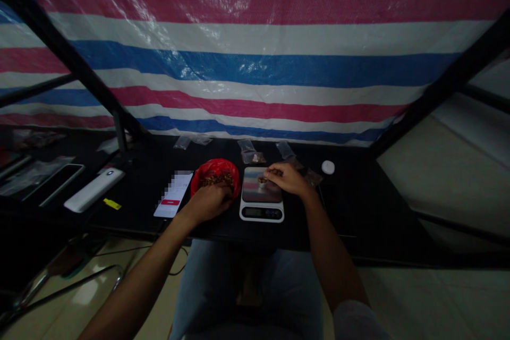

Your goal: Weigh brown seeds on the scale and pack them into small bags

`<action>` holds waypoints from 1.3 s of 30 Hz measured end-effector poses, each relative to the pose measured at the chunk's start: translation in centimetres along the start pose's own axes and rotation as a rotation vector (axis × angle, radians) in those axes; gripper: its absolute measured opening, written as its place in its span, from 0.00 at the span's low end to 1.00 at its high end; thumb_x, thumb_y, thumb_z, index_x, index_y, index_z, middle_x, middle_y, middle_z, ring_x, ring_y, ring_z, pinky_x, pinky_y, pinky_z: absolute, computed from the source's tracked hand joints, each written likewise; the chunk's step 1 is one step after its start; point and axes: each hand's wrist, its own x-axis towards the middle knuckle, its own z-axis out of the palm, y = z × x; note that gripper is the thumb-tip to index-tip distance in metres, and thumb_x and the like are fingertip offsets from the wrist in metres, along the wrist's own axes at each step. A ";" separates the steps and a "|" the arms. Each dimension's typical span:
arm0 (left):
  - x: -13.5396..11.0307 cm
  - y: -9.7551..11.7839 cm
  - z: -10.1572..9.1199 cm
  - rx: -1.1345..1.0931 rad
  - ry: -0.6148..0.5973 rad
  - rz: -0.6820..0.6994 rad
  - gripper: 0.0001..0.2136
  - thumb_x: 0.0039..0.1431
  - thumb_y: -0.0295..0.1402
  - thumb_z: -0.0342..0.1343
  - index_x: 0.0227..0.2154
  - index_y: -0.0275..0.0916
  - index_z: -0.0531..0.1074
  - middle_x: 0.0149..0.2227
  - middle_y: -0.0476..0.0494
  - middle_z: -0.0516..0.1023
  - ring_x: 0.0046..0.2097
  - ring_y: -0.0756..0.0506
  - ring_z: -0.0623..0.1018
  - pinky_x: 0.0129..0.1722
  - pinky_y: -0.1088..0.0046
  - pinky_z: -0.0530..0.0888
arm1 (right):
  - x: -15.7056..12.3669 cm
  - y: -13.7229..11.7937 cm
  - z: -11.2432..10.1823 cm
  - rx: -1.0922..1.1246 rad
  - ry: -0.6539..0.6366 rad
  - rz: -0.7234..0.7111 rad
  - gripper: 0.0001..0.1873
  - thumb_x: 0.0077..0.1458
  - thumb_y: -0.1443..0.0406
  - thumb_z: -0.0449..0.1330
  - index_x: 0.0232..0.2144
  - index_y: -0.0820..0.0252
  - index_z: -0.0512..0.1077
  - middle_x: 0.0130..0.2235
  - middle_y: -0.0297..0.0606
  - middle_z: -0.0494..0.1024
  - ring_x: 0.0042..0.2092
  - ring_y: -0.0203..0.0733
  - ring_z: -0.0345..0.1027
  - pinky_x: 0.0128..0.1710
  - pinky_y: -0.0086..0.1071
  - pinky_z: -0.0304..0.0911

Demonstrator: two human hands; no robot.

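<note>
A red plastic bag (235, 170), its rim spread like a bowl, holds many small brown pieces (217, 178). My left hand (213, 202) reaches over its near edge, fingers curled down at the pieces; the fingertips are hidden. To the right lies a white kitchen scale (262, 194) with a metal plate and a dark display. A small pale cup (262, 184) with brown pieces in it stands on the plate. Above the plate's right side, my right hand (287, 178) is closed around some brown pieces, its fingertips beside the cup.
A phone (174, 196) with a lit screen lies left of the bag. Farther left are a white oblong device (94, 190) and a yellow tag (112, 204). Clear bags (253, 156) line the back, below a striped sheet (255, 69). A white round case (328, 167) lies right.
</note>
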 end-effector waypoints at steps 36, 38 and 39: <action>1.5 -2.1 -1.1 -0.083 0.039 0.004 0.13 0.60 0.32 0.54 0.46 0.38 0.76 0.54 0.35 0.78 0.54 0.38 0.78 0.53 0.64 0.72 | 0.1 0.0 -0.2 -0.028 0.035 0.017 0.13 0.60 0.59 0.61 0.33 0.63 0.79 0.32 0.41 0.82 0.32 0.40 0.71 0.33 0.32 0.63; 1.5 -2.0 -1.1 -0.099 0.043 0.084 0.15 0.59 0.31 0.56 0.49 0.39 0.76 0.58 0.37 0.76 0.58 0.38 0.75 0.58 0.65 0.70 | 0.1 -0.1 -0.2 -0.024 0.030 0.019 0.13 0.60 0.59 0.61 0.33 0.63 0.79 0.32 0.41 0.82 0.32 0.40 0.71 0.32 0.31 0.62; 1.5 -1.9 -1.1 -0.103 0.031 0.107 0.17 0.59 0.31 0.57 0.52 0.40 0.76 0.59 0.37 0.75 0.59 0.38 0.74 0.59 0.64 0.70 | 0.1 -0.1 -0.2 -0.024 0.029 0.017 0.13 0.60 0.59 0.60 0.34 0.63 0.79 0.32 0.41 0.82 0.31 0.40 0.71 0.32 0.31 0.62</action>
